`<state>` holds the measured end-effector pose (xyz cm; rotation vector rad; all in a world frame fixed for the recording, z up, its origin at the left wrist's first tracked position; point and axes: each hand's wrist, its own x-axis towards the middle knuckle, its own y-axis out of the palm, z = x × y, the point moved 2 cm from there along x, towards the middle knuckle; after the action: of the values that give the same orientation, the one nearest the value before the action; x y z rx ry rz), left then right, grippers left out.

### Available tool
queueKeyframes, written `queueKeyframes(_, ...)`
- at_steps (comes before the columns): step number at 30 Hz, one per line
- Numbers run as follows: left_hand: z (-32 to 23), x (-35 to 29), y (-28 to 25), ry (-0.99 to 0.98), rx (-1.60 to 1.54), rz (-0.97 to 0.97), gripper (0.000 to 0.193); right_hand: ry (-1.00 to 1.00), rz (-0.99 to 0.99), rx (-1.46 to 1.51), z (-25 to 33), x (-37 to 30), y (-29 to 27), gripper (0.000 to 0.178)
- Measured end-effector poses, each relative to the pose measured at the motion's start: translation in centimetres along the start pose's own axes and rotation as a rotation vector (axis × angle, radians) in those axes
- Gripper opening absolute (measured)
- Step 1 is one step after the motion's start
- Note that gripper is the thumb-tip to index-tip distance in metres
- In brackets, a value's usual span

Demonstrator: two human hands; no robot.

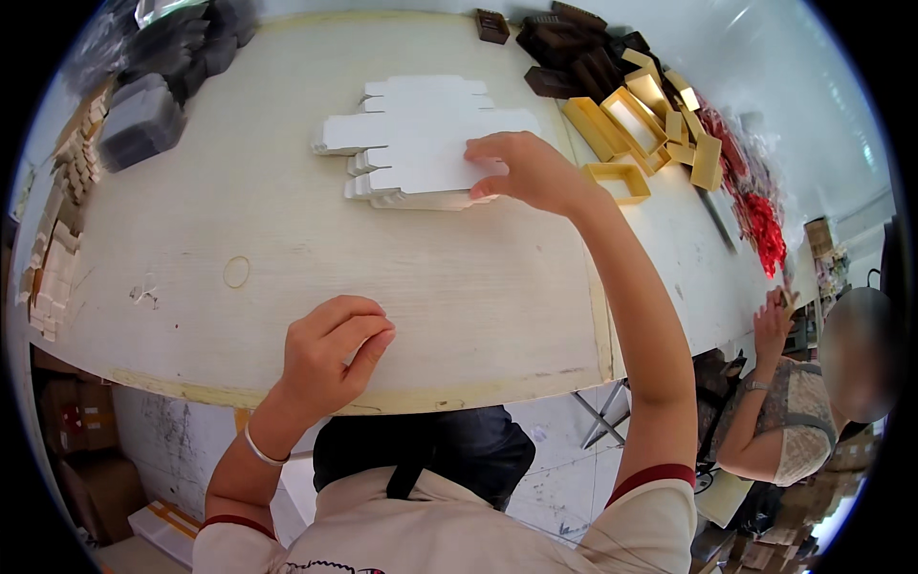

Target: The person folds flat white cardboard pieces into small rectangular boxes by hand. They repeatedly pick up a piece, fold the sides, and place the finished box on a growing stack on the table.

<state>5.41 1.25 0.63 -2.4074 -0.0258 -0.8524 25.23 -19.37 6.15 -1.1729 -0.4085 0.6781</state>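
Note:
A stack of flat white cardboard box blanks (421, 139) lies on the far middle of the table, its flaps and tabs sticking out at the left and near edges. My right hand (526, 170) reaches over the stack's right side. Its thumb and forefinger are apart and touch the white card near the right edge; the other fingers are partly hidden behind. Close to the table's front edge, my left hand (335, 344) is held with its fingers curled and pressed together, and nothing shows in them. A thin rubber band (236, 272) lies on the table to its upper left.
Gold box trays (622, 179) and dark brown trays (574, 53) are heaped at the far right, beside red packing material (763, 230). Clear plastic lids (142, 124) sit at the far left, above stacked card pieces (57, 258). Another person (784, 411) works at the right.

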Motion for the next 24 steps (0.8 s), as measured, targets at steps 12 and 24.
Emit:
queueKeyframes(12, -1.8, 0.0, -1.9, 0.275, 0.277, -0.214, 0.021, -0.674, -0.796, -0.488, 6.1, -8.1, -0.3, 0.016)
queueKeyframes(24, -4.6, -2.7, 0.5, 0.036, 0.095, 0.331, 0.031, -0.168, -0.438, 0.190, 9.7, -18.9, 9.8, 0.024)
